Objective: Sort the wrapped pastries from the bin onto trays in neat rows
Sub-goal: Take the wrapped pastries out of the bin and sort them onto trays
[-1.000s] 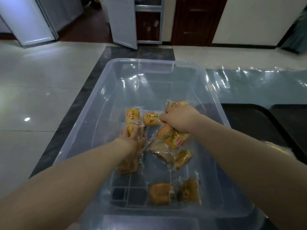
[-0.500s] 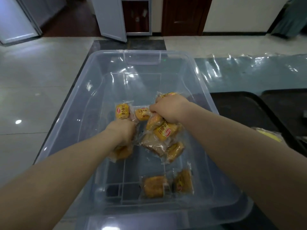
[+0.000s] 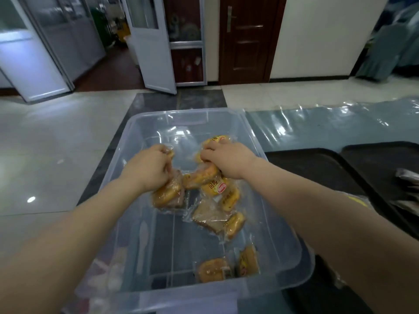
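A clear plastic bin (image 3: 281, 225) stands on the floor in front of me. My left hand (image 3: 149, 167) is shut on a small bunch of wrapped pastries (image 3: 167, 194) that hangs below the fist, above the bin floor. My right hand (image 3: 223, 158) is shut on a larger bunch of wrapped pastries (image 3: 221, 200), several yellow-labelled packs dangling from it. Two more wrapped pastries (image 3: 213, 269) lie on the bin floor near its front wall. A black tray (image 3: 317, 166) lies to the right of the bin, a second black tray (image 3: 383, 159) beyond it.
A clear plastic sheet (image 3: 328, 123) covers the floor behind the trays. Some wrapped items (image 3: 408, 177) rest on the far right tray. Pale tiled floor (image 3: 45, 155) stretches to the left. An open white door (image 3: 149, 44) and a dark wooden door (image 3: 247, 39) stand at the back.
Both hands have risen from the bin floor with bunches of pastries in them. My view has tilted up, so more of the room shows.
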### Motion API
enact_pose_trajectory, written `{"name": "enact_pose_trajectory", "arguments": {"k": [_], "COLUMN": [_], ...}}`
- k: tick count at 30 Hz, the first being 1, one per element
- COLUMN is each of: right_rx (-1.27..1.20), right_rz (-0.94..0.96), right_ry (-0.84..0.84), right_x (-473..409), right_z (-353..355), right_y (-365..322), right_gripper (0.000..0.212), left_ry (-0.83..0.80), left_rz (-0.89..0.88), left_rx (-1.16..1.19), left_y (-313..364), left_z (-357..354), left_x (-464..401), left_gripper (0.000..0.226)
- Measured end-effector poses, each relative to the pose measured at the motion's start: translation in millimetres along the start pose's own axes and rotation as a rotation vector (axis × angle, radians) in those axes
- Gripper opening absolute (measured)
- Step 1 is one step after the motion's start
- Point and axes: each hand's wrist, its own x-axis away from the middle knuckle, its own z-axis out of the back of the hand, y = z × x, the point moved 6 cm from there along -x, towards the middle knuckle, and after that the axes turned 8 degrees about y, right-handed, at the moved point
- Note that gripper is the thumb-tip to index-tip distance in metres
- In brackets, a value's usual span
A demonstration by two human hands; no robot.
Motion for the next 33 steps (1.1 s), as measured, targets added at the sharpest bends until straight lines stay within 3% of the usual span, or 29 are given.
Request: {"name": "enact_pose_trajectory", "arguments": {"k": [5, 11, 22, 33], "right_rx": [-0.129, -0.224, -0.202, -0.230], "right_rz": [-0.016, -0.038, -0.195, -0.348], "right_ry": [0.287, 0.558, 0.660, 0.615], "right_x": [28.2, 95.3, 203.2, 410.4], "right_z": [38.9, 76.9, 119.2, 69.9], "right_y": [-1.5, 11.1, 78.8, 246.4], "right_gripper": [0.046, 0.048, 0.056, 0.048], "left_ry": [0.246, 0.460, 0.569, 0.473], "left_rz": [-0.035, -0.093, 0.015, 0.000], "left_rx": [0.108, 0.276, 0.496, 0.643], "left_y": [11.3, 54.7, 166.7, 407.7], "left_z": [50.6, 99.0, 106.5, 21.9], "left_x": [36.7, 73.4, 74.9, 39.2], "left_gripper": [0.003, 0.027, 0.032, 0.026]}}
